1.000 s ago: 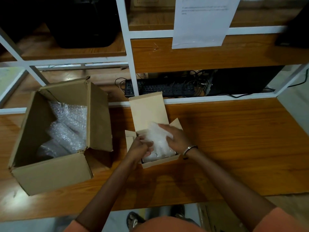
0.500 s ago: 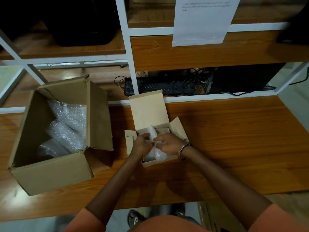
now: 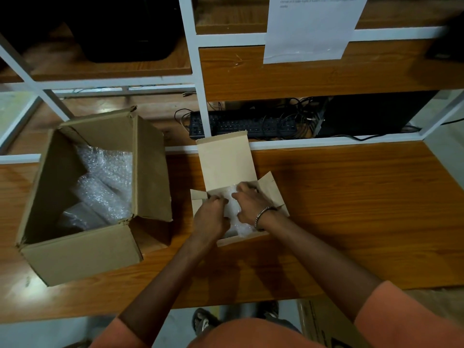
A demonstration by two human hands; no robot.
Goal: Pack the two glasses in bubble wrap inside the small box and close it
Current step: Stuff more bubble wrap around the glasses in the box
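The small cardboard box (image 3: 226,162) stands open on the wooden table, its lid upright at the back and side flaps spread. Inside it lies clear bubble wrap (image 3: 232,209); the glasses themselves cannot be made out under it. My left hand (image 3: 211,217) is over the box's left half, fingers curled on the wrap. My right hand (image 3: 251,204), with a metal bracelet at the wrist, is over the right half, fingers bent down onto the wrap.
A large open cardboard box (image 3: 82,257) with more bubble wrap (image 3: 105,187) stands at the left. A white-framed shelf (image 3: 200,96) rises behind the table, with a black keyboard (image 3: 241,124) and cables below, and a paper sheet (image 3: 308,28) hanging above.
The bubble wrap bundle, raised above the small box a second ago, has been pushed down inside. Both hands have drawn closer together over the box.
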